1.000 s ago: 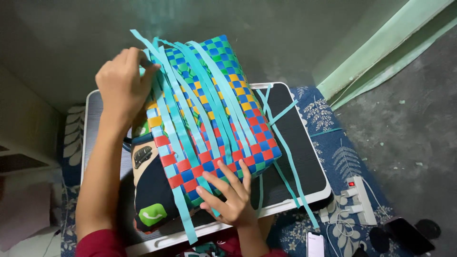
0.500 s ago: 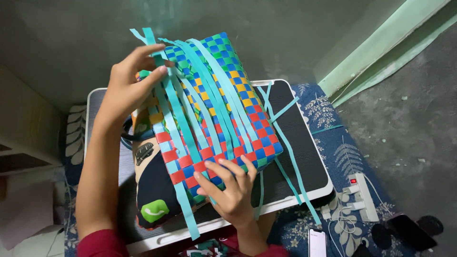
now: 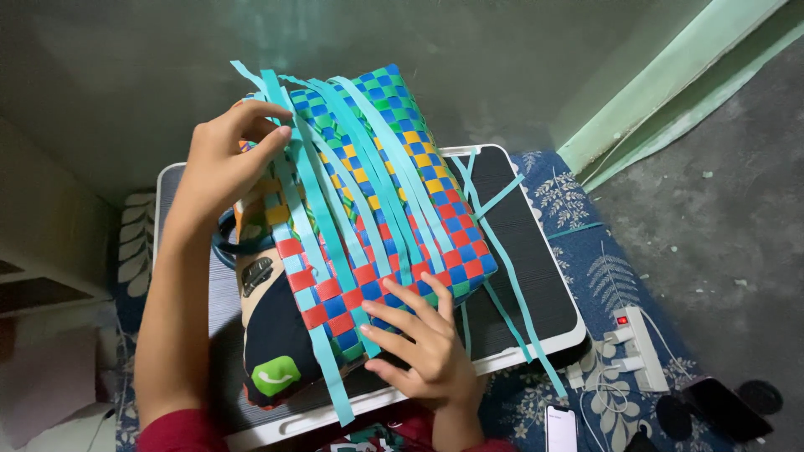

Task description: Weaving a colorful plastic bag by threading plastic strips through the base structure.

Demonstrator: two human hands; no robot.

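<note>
From the head camera, the woven basket (image 3: 377, 209) lies tilted on the small dark-topped lap table (image 3: 536, 276), its checked weave running green and blue at twelve o'clock, yellow in the middle, red and blue towards six. A second ago the left hand (image 3: 222, 159) lay curled over the basket's upper left edge; now its fingers have opened out and pinch one of the loose turquoise strips (image 3: 335, 209) at about ten o'clock, so the strip seems to be getting pulled or guided into the weave. The right hand (image 3: 419, 343) has barely shifted: its fingers are spread wide and pressed flat on the red-and-blue corner at six o'clock, holding nothing, just steadying the basket.

By count: one basket, one table, two hands. The loose strips overlap too much for an exact number; roughly ten fan across the top and trail off towards five o'clock. Under the basket's left side sits one dark cushion (image 3: 272, 343) with a green patch. On the patterned blue floor mat (image 3: 586, 251) at four o'clock lie one white power strip (image 3: 641, 347) and one phone (image 3: 561, 427).
</note>
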